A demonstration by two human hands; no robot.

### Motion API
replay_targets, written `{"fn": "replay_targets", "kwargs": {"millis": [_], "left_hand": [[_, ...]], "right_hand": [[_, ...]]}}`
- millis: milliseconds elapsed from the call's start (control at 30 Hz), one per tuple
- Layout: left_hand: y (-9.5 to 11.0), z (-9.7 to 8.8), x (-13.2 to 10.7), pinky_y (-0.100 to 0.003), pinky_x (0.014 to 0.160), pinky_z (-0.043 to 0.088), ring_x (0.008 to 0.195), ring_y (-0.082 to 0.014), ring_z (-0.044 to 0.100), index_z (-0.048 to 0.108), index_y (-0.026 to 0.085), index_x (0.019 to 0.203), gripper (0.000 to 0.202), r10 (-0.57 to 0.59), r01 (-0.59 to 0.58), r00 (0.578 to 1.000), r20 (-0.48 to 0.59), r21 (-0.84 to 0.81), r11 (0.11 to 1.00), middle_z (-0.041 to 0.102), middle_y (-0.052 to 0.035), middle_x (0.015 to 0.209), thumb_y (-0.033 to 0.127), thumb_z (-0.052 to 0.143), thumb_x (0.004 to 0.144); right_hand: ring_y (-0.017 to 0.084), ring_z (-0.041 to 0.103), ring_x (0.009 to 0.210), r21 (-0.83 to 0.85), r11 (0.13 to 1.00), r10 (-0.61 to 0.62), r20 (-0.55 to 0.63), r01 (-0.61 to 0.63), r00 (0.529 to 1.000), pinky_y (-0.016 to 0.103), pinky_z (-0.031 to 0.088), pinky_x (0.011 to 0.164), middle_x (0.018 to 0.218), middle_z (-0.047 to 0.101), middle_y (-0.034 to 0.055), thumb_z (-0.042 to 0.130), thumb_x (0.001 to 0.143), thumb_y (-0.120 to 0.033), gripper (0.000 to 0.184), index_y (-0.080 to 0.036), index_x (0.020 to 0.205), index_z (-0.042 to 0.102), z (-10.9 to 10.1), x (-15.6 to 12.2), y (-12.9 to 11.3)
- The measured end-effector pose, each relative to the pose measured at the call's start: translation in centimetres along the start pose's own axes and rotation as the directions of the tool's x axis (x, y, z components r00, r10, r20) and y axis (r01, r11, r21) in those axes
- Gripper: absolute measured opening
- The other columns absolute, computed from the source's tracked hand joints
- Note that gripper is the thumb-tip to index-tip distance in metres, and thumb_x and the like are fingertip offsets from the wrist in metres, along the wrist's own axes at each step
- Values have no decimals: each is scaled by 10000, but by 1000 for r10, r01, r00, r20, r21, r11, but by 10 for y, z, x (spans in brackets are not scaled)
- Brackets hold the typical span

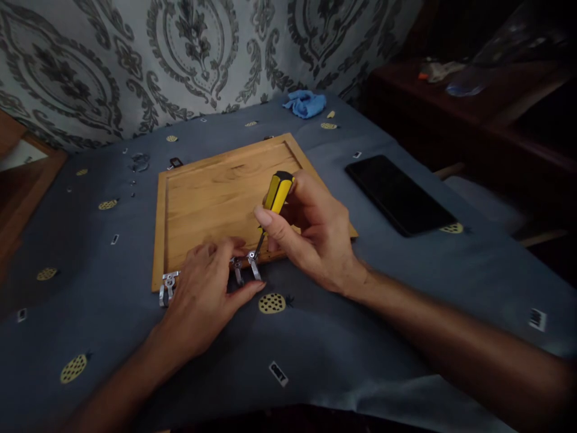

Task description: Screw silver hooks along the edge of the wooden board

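Observation:
A framed wooden panel (216, 186) lies flat on the patterned cloth. My right hand (315, 234) is closed around a yellow and black screwdriver (278, 193), its shaft slanting down to a screw on a metal hinge (255, 266) at the panel's near edge. My left hand (202, 288) grips that hinge, thumb in front and fingers over the panel; part of the hinge is hidden. A second metal hinge (169, 284) sits at the panel's near left corner, beside my left hand. Whether the screwdriver tip is seated in the screw is too small to tell.
A black phone (400, 193) lies right of the panel. Farther back is a crumpled blue cloth (305, 104). Small metal bits (132, 183) and a clear crumpled item (139, 161) lie to the left. A dark wooden piece of furniture (469, 126) stands at the right.

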State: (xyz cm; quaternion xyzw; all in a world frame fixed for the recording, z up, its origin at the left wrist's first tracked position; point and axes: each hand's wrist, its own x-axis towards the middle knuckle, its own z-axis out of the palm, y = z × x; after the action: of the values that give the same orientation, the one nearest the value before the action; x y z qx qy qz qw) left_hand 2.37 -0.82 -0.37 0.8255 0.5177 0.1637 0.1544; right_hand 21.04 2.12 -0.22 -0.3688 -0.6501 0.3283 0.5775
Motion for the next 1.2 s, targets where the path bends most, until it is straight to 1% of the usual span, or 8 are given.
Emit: {"fn": "replay_targets", "kwargs": {"millis": [167, 333, 467, 700, 800, 900, 1100, 1200], "left_hand": [[0, 0, 0, -472, 856, 498, 979, -286, 656, 532, 245, 1087, 373, 9, -9, 1000, -2, 9, 1000, 720, -27, 1060, 312, 779, 816], [-1, 1, -1, -458, 872, 503, 984, -272, 665, 526, 244, 1111, 393, 30, -30, 999, -28, 28, 999, 719, -30, 1056, 317, 776, 817], [0, 0, -1, -466, 880, 507, 1010, -277, 668, 520, 247, 1120, 399, 29, -29, 999, -17, 21, 999, 721, -40, 1088, 323, 773, 821], [2, 0, 1, -475, 870, 513, 994, -286, 674, 533, 247, 1104, 395, -5, 5, 1000, -15, 20, 1000, 729, -28, 1053, 314, 782, 805], [2, -1, 1, -479, 861, 514, 994, -288, 674, 536, 245, 1091, 389, -6, 6, 1000, -11, 14, 1000, 731, -30, 1066, 320, 786, 802], [2, -1, 1, -481, 860, 514, 990, -288, 672, 536, 245, 1096, 388, -6, 6, 1000, -10, 17, 1000, 731, -30, 1057, 323, 782, 807], [1, 0, 1, -492, 866, 511, 994, -300, 667, 537, 256, 1104, 404, -26, 26, 1000, -7, 10, 1000, 735, -28, 1059, 346, 786, 799], [1, 0, 0, -484, 863, 513, 1007, -296, 666, 533, 251, 1140, 415, -24, 24, 1000, 5, 8, 1000, 728, -35, 1083, 360, 769, 818]], "right_hand": [[69, 453, 520, 54, 998, 40, -15, -39, 999, 241, 374, 428, 760, 506, -39, 686, 900, -336, 238, -232, 840, 480, 0, 1, -2], [82, 448, 548, 27, 1000, 12, 10, -12, 1000, 249, 394, 454, 718, 463, -49, 671, 909, -312, 239, -235, 820, 463, 1, 0, -1], [94, 436, 566, 8, 1000, -11, 9, 11, 1000, 258, 375, 458, 691, 431, -51, 670, 908, -292, 238, -240, 813, 459, 3, -1, 0], [98, 470, 557, 38, 999, 3, 12, -4, 1000, 265, 426, 463, 732, 474, -42, 639, 926, -316, 209, -249, 831, 465, 1, -1, -5], [92, 461, 535, 12, 1000, 4, 2, -4, 1000, 262, 410, 449, 737, 486, -45, 650, 917, -314, 204, -251, 847, 468, 0, 0, -6], [85, 437, 521, -22, 999, -35, 5, 36, 999, 257, 381, 446, 697, 440, -55, 652, 914, -297, 218, -246, 830, 458, 0, 0, -5], [89, 417, 542, -43, 998, -34, 14, 35, 999, 252, 377, 462, 686, 406, -51, 652, 915, -313, 261, -243, 796, 431, 1, 0, -3], [94, 410, 562, -68, 995, -70, 1, 70, 998, 253, 376, 476, 685, 401, -48, 651, 913, -309, 271, -243, 787, 421, 2, 0, -2]]}}
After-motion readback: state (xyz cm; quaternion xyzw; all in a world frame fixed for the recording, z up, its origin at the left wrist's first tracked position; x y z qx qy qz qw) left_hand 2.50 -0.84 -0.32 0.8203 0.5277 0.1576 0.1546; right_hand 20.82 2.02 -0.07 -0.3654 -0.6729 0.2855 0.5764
